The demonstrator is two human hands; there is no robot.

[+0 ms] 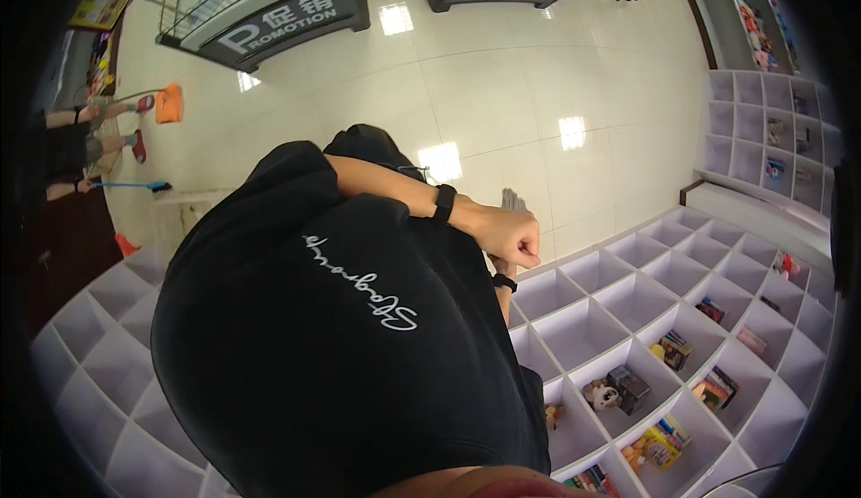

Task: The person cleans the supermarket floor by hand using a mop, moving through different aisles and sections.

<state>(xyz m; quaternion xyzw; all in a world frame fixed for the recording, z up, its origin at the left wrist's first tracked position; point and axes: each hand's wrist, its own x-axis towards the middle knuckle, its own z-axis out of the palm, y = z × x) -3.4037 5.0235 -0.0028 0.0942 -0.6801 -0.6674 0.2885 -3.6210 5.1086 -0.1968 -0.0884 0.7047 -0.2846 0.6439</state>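
My left hand (512, 234) is curled into a fist in front of my black shirt, with a black band on its wrist. Whether anything is inside the fist is not visible. My right hand (504, 267) is just below it in the picture, mostly hidden behind the left hand; it too has a black wristband. Beyond the fist, a grey stringy thing, apparently a mop head (514, 199), shows low over the tiled floor (471, 108). Its link to my hands is hidden.
White cubby shelving (582, 333) with books and plush toys stands close at right; more cubbies (111, 357) stand at lower left. Promotion bins (289, 23) stand across the floor. At left, another person holds a blue brush (158, 186) and a long-handled orange dustpan (169, 103).
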